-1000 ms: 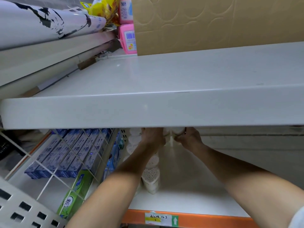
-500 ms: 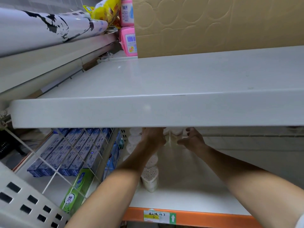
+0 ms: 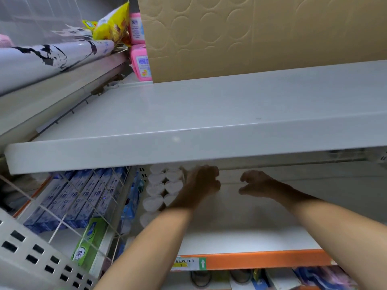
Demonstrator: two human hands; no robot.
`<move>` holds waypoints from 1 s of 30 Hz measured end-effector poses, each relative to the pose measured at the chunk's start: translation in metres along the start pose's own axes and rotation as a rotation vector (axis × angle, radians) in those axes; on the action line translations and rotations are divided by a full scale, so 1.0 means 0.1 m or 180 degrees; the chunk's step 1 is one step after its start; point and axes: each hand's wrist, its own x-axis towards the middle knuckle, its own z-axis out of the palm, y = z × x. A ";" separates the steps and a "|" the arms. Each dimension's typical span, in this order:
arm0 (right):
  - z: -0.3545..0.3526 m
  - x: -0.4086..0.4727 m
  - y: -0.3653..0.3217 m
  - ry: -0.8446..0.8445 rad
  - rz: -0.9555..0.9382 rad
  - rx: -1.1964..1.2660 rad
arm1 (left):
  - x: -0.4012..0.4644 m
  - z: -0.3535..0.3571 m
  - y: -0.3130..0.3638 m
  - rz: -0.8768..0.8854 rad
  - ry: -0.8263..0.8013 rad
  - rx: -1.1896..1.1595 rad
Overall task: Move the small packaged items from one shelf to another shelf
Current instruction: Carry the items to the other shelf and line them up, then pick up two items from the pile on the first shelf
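just one head cam, close up, looking forward and down past the upper shelf's (image 3: 188, 151) front edge; lower shelf (image 3: 240, 233) underneath

A tan cardboard box (image 3: 261, 36) embossed with circles, pink packets (image 3: 140, 61), a yellow bag (image 3: 113, 28), blue cartons (image 3: 79, 197), an orange shelf edge (image 3: 261, 260).

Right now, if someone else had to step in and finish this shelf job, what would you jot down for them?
Left hand: fingers loosely curled, holding nothing, beside the white heart-shaped tubs.
Right hand: also loosely curled and empty, apart from the tubs.
Tubs: two rows at the left of the lower shelf, against the wire divider.
Upper shelf: no tubs visible on it.
Done: which shelf is the goal is unclear, so I cannot tell.
Left: check which way the tubs go, then carry on.
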 end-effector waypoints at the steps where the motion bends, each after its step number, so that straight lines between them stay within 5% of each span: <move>1: -0.04 -0.06 0.06 -0.0046 0.0008 -0.0077 | -0.01 0.04 0.05 0.0042 -0.0079 -0.0078; 14: -0.50 -0.72 0.94 -0.0129 0.0301 -0.0512 | 0.06 0.39 0.99 0.0305 -0.0845 -0.0115; 30: -1.20 -1.86 2.46 0.0073 0.1023 -0.0649 | 0.12 0.70 3.33 0.1221 -0.1337 0.0069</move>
